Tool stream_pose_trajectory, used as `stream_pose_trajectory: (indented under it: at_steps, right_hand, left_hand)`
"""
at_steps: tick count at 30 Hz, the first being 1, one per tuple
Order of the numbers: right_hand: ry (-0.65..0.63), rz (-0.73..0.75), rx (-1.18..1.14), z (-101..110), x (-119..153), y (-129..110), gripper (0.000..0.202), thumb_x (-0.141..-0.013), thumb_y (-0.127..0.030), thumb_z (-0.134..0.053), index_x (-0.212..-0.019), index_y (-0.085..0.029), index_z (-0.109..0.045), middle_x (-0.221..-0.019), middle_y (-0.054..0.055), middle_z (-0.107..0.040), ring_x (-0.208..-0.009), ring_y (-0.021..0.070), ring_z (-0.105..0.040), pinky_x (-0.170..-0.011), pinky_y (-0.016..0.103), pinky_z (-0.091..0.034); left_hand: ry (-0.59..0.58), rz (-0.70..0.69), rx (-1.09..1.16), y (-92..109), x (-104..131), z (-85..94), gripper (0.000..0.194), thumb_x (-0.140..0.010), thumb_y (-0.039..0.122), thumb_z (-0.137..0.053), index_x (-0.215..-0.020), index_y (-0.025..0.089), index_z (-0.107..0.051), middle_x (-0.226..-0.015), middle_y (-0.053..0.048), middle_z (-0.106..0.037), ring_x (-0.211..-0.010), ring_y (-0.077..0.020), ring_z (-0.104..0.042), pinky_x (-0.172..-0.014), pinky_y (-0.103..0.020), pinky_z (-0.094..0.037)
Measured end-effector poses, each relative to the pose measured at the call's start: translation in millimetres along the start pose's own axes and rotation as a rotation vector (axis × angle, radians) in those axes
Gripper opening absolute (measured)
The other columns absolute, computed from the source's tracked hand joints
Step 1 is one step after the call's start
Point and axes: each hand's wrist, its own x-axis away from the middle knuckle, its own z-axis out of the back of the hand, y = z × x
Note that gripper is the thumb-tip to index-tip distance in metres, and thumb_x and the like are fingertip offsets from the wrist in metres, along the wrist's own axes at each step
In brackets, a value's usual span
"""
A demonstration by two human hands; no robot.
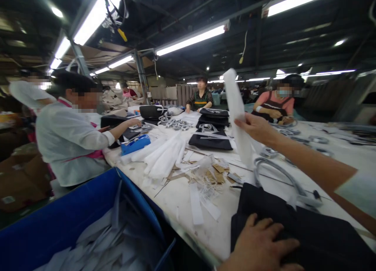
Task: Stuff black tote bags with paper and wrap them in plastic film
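My left hand (260, 243) lies with fingers spread on a folded black fabric piece (311, 228) at the table's near edge. Raised over the table, my right hand (254, 126) pinches a long, white, translucent folded strip (234, 94) that stands up and hangs below the fingers. A grey cable coil (279, 171) with a thicker end piece rests at the back of the black fabric. Small brown tags (217, 173) and white paper strips (196, 204) are scattered left of the fabric.
A blue bin (73, 200) with white scraps stands against the table at lower left. White sheets (164, 157), a blue tape dispenser (135, 144), stacked black fabric pieces (211, 140) and grey coils (178, 123) lie farther back. Co-workers (73, 134) work around the table.
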Motion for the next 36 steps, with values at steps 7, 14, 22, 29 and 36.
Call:
stream_pose_trajectory:
  at_steps: [7, 14, 22, 29, 36]
  right_hand:
    - [-0.888, -0.061, 0.251, 79.2, 154.8, 42.9, 0.036, -0.088, -0.05, -0.052, -0.074, -0.02, -0.068, -0.072, 0.004, -0.068, -0.066, 0.0201, -0.058, -0.061, 0.029, -0.038]
    - [-0.937, -0.129, 0.22, 53.8, 240.0, 67.4, 0.029, -0.091, -0.038, -0.053, -0.086, -0.021, -0.076, -0.079, 0.003, -0.074, -0.07, 0.0173, -0.063, -0.064, 0.024, -0.042]
    - [-0.432, -0.155, 0.575, 81.2, 221.9, 82.7, 0.036, -0.093, -0.017, -0.045, -0.121, -0.015, -0.067, -0.129, 0.018, -0.062, -0.123, 0.0345, -0.05, -0.107, 0.055, -0.027]
    - [-0.404, -0.042, 0.472, 110.6, 252.6, 65.5, 0.033, -0.098, -0.032, -0.046, -0.122, -0.022, -0.066, -0.122, 0.009, -0.067, -0.113, 0.0259, -0.061, -0.096, 0.037, -0.046]
    - [-0.582, -0.214, 0.376, 81.8, 330.9, 68.4, 0.048, -0.099, -0.049, -0.041, -0.126, -0.017, -0.064, -0.117, 0.012, -0.068, -0.108, 0.0296, -0.062, -0.095, 0.045, -0.049]
  left_hand:
    - [0.046, 0.071, 0.042, 7.2, -5.1, 1.3, 0.047, -0.095, 0.049, -0.05, -0.138, 0.03, -0.05, -0.144, -0.004, -0.053, -0.134, -0.0232, -0.047, -0.118, -0.049, -0.031]
    - [0.043, 0.051, -0.068, 11.1, -5.3, -1.3, 0.057, -0.095, 0.037, -0.051, -0.148, 0.019, -0.039, -0.155, -0.008, -0.039, -0.145, -0.0249, -0.032, -0.119, -0.043, -0.032]
    - [0.057, 0.151, -0.17, 13.9, -6.2, -4.1, 0.052, -0.096, 0.046, -0.046, -0.142, 0.021, -0.047, -0.156, -0.01, -0.036, -0.148, -0.0337, -0.021, -0.117, -0.055, -0.031]
    - [0.046, 0.179, -0.174, 11.4, -5.8, -7.1, 0.052, -0.096, 0.046, -0.047, -0.143, 0.024, -0.047, -0.153, -0.009, -0.042, -0.144, -0.0323, -0.031, -0.115, -0.055, -0.033]
    - [0.016, 0.23, -0.215, 5.2, -15.4, 0.8, 0.058, -0.094, 0.048, -0.052, -0.145, 0.021, -0.044, -0.148, -0.011, -0.048, -0.137, -0.0319, -0.042, -0.109, -0.052, -0.04]
